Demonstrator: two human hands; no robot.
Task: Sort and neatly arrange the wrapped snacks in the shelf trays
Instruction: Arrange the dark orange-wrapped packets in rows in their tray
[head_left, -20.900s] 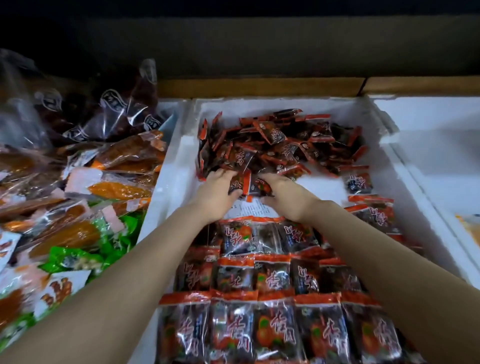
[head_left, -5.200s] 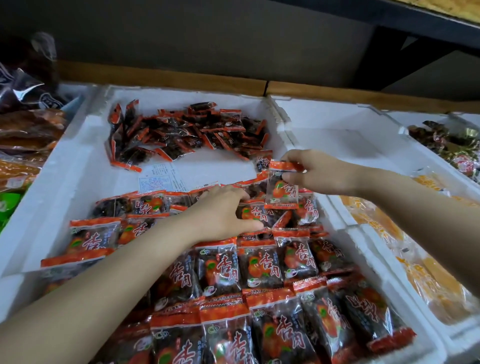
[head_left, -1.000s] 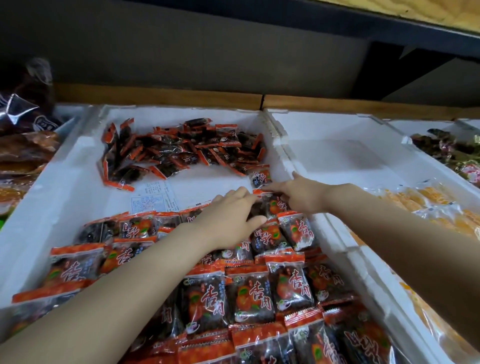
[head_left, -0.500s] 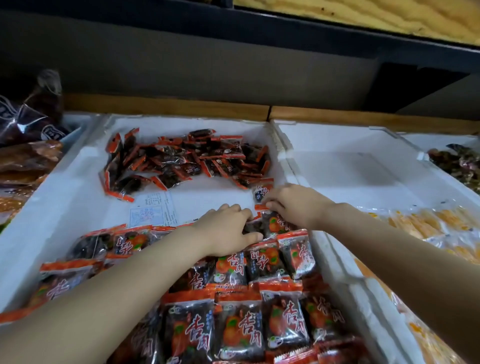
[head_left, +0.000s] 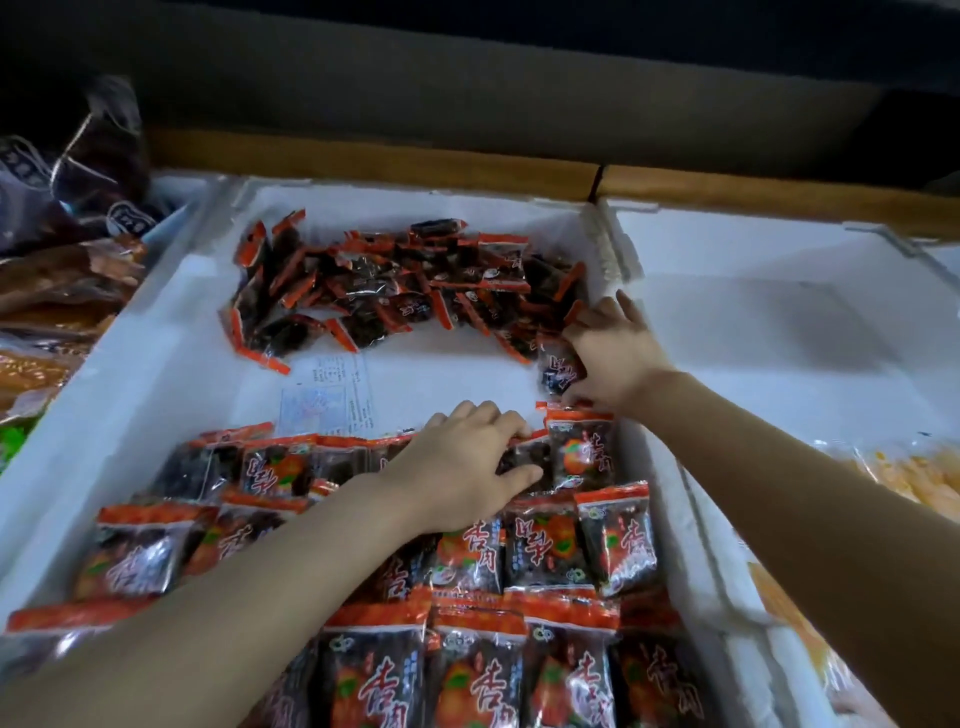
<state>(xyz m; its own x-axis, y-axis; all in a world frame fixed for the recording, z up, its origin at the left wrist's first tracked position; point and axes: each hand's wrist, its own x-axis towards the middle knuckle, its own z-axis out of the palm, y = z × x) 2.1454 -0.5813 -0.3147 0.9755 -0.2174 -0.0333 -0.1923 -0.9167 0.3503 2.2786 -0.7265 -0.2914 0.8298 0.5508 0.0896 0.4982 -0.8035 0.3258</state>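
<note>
A white foam tray (head_left: 156, 332) holds dark snack packets with orange-red sealed edges. A loose heap of them (head_left: 405, 286) lies at the back. Flat overlapping rows of packets (head_left: 545, 540) fill the front. My left hand (head_left: 462, 467) rests palm down on the back row, fingers lying on a packet. My right hand (head_left: 608, 348) is at the tray's right wall, at the heap's right end, and pinches one packet (head_left: 558, 371) between thumb and fingers. A printed paper slip (head_left: 327, 395) lies on the bare tray floor between heap and rows.
A second white foam tray (head_left: 779, 312) stands to the right, with yellow-orange wrapped snacks (head_left: 914, 473) at its near side. On the left lie bags of brown and orange snacks (head_left: 57, 280). A wooden ledge (head_left: 363, 161) runs behind the trays under a dark shelf.
My right hand has moved back from the row's right end to the heap and now pinches a packet there. My left hand stays on the back row. The camera has tilted down.
</note>
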